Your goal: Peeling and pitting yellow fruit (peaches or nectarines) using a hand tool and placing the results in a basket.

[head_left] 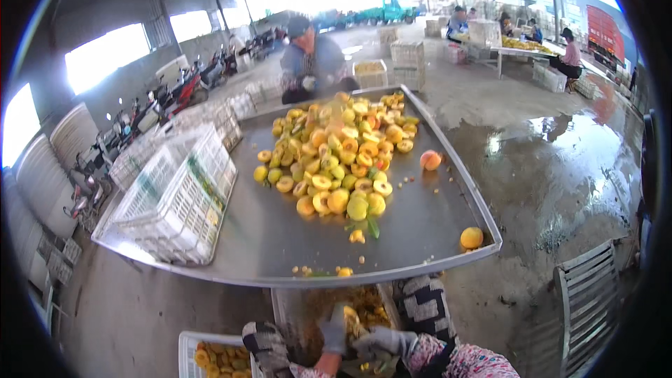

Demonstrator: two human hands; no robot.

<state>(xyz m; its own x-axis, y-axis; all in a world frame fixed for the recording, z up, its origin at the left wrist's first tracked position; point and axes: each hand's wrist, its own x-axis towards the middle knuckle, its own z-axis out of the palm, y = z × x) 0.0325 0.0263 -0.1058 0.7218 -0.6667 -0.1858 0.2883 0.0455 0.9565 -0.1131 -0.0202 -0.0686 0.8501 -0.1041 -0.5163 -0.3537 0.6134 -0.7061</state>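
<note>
My left hand [333, 332], in a grey glove, holds a yellow peach piece [351, 317] above a crate [282, 305] between my knees. My right hand [387, 342], also gloved, is curled close against the same fruit; blur hides whether a tool is in its fingers. Peach scraps [374, 304] lie in that crate. Beyond my hands stands a metal table [420, 231] with a raised rim, bearing a heap of halved yellow peaches [336, 168]. Two whole peaches, one reddish [430, 160] and one orange [471, 238], sit apart on the right.
A white plastic crate [178, 210] stands on the table's left side. By my left knee is a crate of peach halves [226, 359]. Opposite sits another person [310, 60]. A slatted chair [588, 304] and wet floor [577, 178] are on the right.
</note>
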